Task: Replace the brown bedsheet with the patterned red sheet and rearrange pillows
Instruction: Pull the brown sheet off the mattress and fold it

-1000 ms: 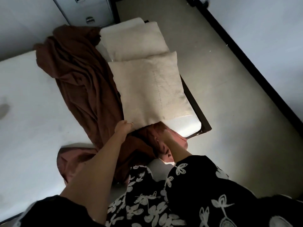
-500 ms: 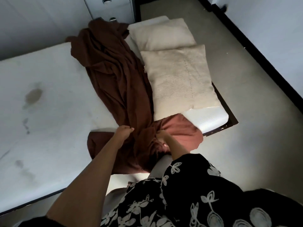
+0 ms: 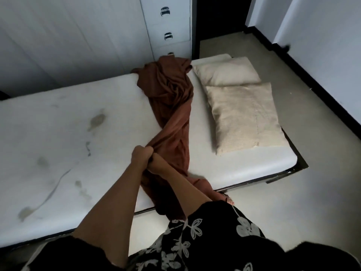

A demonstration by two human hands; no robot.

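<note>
Gripping a bunched fold of the rumpled brown cotton bedsheet (image 3: 170, 114), the left hand (image 3: 141, 155) is curled into a fist above the mattress near its front edge. Just beside it the right hand (image 3: 156, 160) reaches in along the same gather, its forearm crossing under the left wrist; its fingers are hidden by the left hand and the cloth, so I cannot tell how they lie. That sheet runs as a twisted rope from the far side of the bed, next to the wall, across the bare white stained mattress (image 3: 58, 137), through the hands and down over the near edge, where its tail hangs against the person's black white-flowered dress (image 3: 205, 241). Two cream fabric pillows (image 3: 244, 116) lie to the right of the sheet at the head end, one partly overlapping the other. Behind the bed stands a white metal drawer cabinet (image 3: 166, 26), and grey floor (image 3: 293, 192) spreads to the right.
</note>
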